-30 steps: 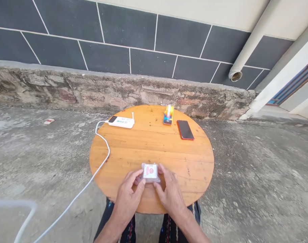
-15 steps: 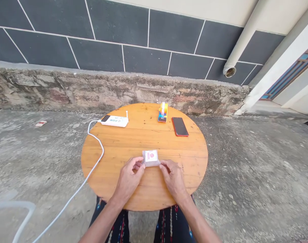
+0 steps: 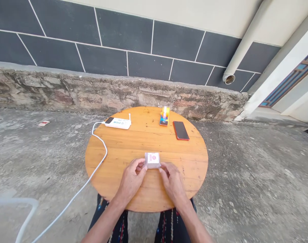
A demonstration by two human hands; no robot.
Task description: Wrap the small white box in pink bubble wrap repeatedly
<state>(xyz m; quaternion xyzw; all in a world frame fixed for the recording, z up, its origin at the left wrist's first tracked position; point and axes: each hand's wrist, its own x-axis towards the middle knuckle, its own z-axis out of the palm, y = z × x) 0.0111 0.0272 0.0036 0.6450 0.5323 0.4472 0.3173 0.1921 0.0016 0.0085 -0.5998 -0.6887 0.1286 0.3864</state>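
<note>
A small packet (image 3: pixel 153 160) in clear wrapping, with a white label and a red print, lies on the round wooden table (image 3: pixel 123 145). My left hand (image 3: pixel 132 176) pinches its left end between thumb and fingers. At its right end, the fingertips of my right hand (image 3: pixel 172 179) close on the wrapping's lower corner. The packet's label faces up, and its underside is hidden.
A white device (image 3: pixel 118 123) with a cable (image 3: pixel 103 158) sits at the table's back left. Toward the back stands a yellow and blue tape dispenser (image 3: pixel 164 116), with a red-edged phone (image 3: pixel 181 130) to its right. A stone-based wall rises behind.
The camera view has shifted slightly, so the table and its objects appear a little lower and to the right. Both hands remain at the packet's ends.
</note>
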